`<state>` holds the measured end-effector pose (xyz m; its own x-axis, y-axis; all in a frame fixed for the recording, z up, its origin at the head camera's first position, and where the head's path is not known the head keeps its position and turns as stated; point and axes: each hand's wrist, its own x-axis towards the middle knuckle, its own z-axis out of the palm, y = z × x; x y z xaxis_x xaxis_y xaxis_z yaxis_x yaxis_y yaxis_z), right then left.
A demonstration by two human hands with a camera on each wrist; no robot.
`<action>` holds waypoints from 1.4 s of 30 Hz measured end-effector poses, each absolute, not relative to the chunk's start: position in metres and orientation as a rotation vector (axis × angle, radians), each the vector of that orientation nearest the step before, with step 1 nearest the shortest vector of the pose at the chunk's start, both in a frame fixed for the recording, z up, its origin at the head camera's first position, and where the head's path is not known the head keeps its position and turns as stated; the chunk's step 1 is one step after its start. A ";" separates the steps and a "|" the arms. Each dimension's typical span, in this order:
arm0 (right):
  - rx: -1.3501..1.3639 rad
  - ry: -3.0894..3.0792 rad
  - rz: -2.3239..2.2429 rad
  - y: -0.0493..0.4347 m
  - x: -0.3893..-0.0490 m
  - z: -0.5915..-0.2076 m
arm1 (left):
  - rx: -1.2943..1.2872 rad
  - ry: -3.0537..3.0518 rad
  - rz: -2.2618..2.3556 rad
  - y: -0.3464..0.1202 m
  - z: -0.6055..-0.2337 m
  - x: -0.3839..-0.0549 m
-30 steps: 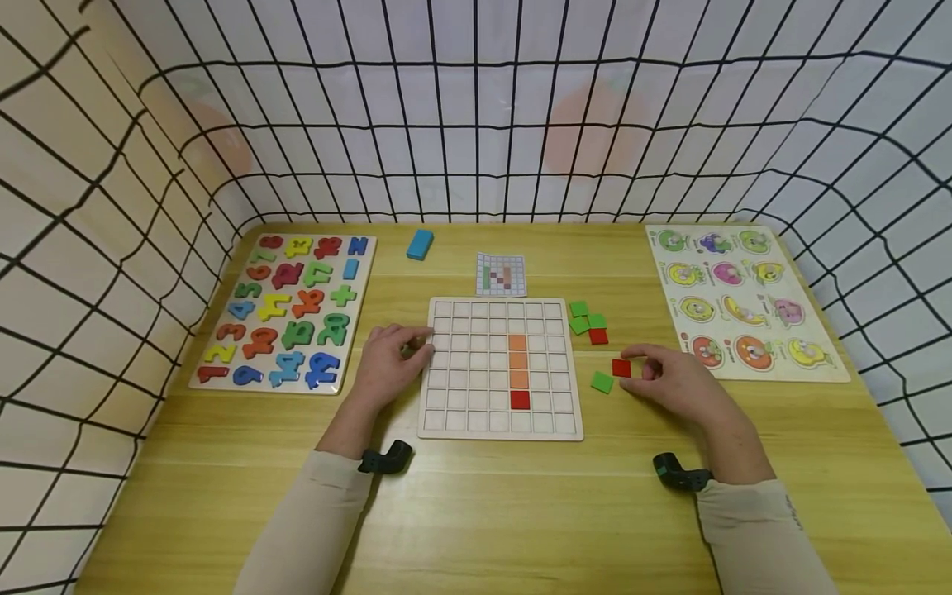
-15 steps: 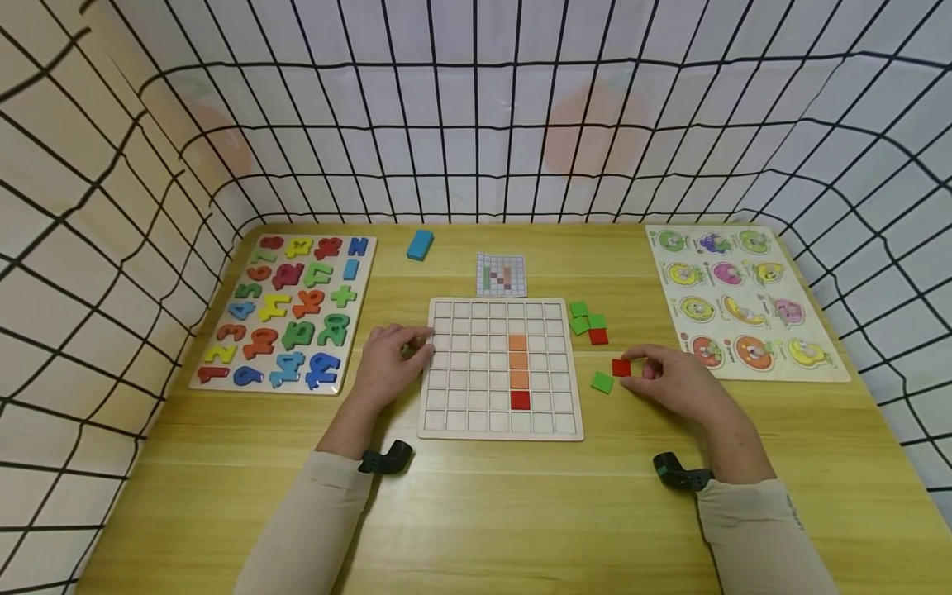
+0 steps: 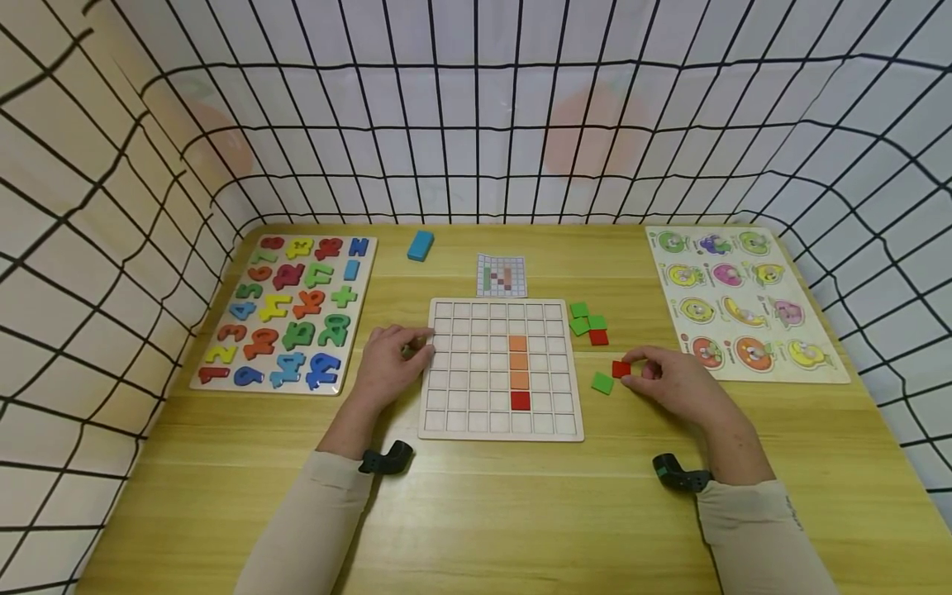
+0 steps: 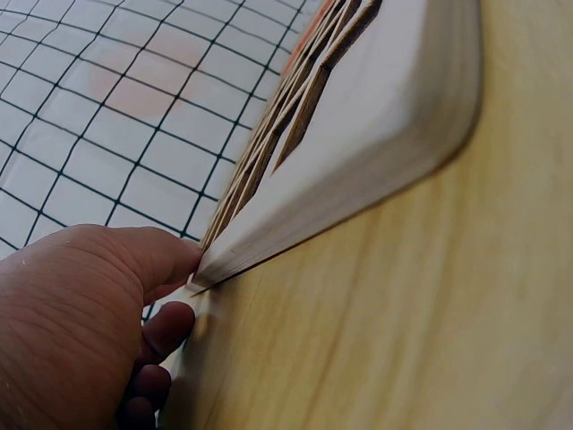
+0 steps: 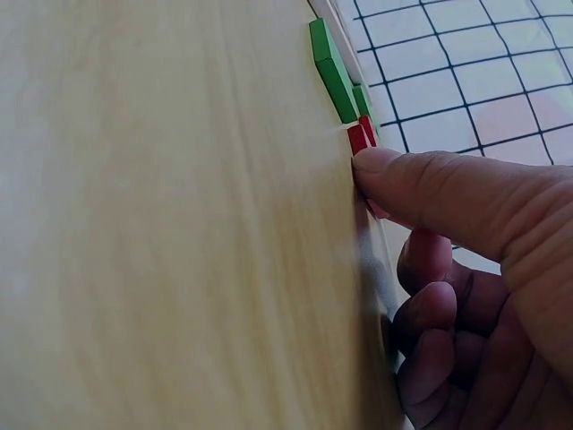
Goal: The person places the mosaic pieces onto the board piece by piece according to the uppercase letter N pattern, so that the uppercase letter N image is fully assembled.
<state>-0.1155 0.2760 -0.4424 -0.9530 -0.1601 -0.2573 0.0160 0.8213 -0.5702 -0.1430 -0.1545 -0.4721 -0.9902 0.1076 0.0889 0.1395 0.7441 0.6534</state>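
A pale wooden grid board [image 3: 476,427] lies flat in the middle of the table. One column of it bears several orange tiles [image 3: 518,362] with a red tile [image 3: 520,401] below them. My left hand [image 3: 390,364] touches the board's left edge with thumb and forefinger; in the left wrist view the thumb meets the board's side. To the right of the board my right hand [image 3: 673,384] pinches a loose red square tile [image 3: 621,369] between thumb and forefinger, low at the tabletop. Beside that tile lies a green tile [image 3: 602,383].
Several green tiles [image 3: 579,326] and a red tile [image 3: 598,337] lie off the board's right edge. A pattern card [image 3: 502,275] sits behind the board, a blue block [image 3: 420,246] farther back. A number puzzle [image 3: 342,364] is left, a fruit puzzle [image 3: 751,310] right. Black wire mesh surrounds the table.
The fingers of my right hand have shifted very slightly left over the red tile. The left hand, the board and the other tiles look unchanged.
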 end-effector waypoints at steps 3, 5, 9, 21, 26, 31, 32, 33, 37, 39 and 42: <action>-0.128 2.721 -0.837 0.275 -0.116 -0.442 | -0.203 -2.896 -1.085 -0.155 -0.472 -0.143; -0.144 2.728 -0.834 0.274 -0.116 -0.442 | -0.204 -2.896 -1.083 -0.155 -0.473 -0.142; -0.190 2.738 -0.833 0.267 -0.116 -0.438 | -0.199 -2.898 -1.086 -0.156 -0.473 -0.142; -0.340 2.727 -0.768 0.226 -0.117 -0.427 | -0.218 -2.881 -1.087 -0.156 -0.473 -0.142; -0.426 2.674 -0.803 0.205 -0.116 -0.426 | -0.221 -2.883 -1.074 -0.156 -0.473 -0.143; -0.469 2.626 -0.840 0.185 -0.115 -0.426 | -0.222 -2.878 -1.077 -0.155 -0.472 -0.144; -0.486 2.625 -0.837 0.180 -0.115 -0.427 | -0.221 -2.878 -1.078 -0.155 -0.472 -0.144; -0.501 2.628 -0.827 0.176 -0.115 -0.427 | -0.221 -2.880 -1.077 -0.155 -0.471 -0.143; -0.568 2.643 -0.803 0.159 -0.115 -0.429 | -0.220 -2.885 -1.066 -0.155 -0.472 -0.143; -0.576 2.648 -0.807 0.152 -0.115 -0.429 | -0.218 -2.886 -1.067 -0.155 -0.472 -0.143; -0.590 2.658 -0.807 0.142 -0.116 -0.429 | -0.215 -2.884 -1.076 -0.155 -0.471 -0.143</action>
